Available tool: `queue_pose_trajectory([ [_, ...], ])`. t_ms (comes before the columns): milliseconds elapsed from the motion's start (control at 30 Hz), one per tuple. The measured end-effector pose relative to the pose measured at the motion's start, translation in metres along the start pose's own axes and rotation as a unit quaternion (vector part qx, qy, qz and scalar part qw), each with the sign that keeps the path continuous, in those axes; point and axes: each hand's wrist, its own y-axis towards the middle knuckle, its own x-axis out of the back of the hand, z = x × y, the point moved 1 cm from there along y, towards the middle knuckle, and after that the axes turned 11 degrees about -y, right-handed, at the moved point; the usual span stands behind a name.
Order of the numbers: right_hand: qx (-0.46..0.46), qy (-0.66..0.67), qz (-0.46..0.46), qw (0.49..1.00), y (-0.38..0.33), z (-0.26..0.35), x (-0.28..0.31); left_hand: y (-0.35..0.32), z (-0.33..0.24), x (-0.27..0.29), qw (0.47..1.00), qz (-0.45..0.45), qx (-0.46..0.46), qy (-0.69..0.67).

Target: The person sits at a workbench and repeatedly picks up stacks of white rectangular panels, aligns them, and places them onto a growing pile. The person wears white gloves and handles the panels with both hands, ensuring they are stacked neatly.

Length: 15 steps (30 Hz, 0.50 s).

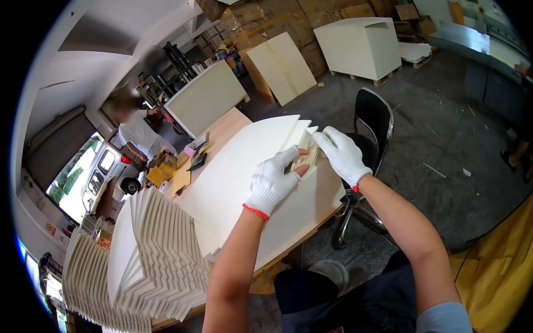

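My left hand [275, 180], in a white knit glove with a red cuff and two bare fingertips, is bent around the folded end of a white board [234, 168]. My right hand [340, 154], gloved the same way, closes its fingers on the far corner of that folded end [306, 149]. The board looks stiff and thin, with pointed flaps at its far edge. It lies across the wooden table [227, 123]. What exactly sits between the fingers is partly hidden.
Stacks of folded white boards [166, 251] stand at the left. Small boxes [162, 167] and a black calculator [198, 161] lie on the table's far side. A black chair [370, 126] stands beyond the right corner. A person [140, 130] is at the far left; another person's feet [516, 157] show right.
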Motion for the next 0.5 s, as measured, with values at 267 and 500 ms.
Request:
queue_pose_trajectory([
  [267, 0.006, 0.002, -0.008, 1.000, -0.001, 0.000, 0.002, 0.000, -0.003, -0.001, 1.000, -0.004, -0.004, -0.009],
  [500, -0.034, -0.040, -0.078, 0.996, -0.003, 0.015, 0.029, -0.008, 0.002, -0.010, 0.984, -0.058, -0.137, 0.096],
])
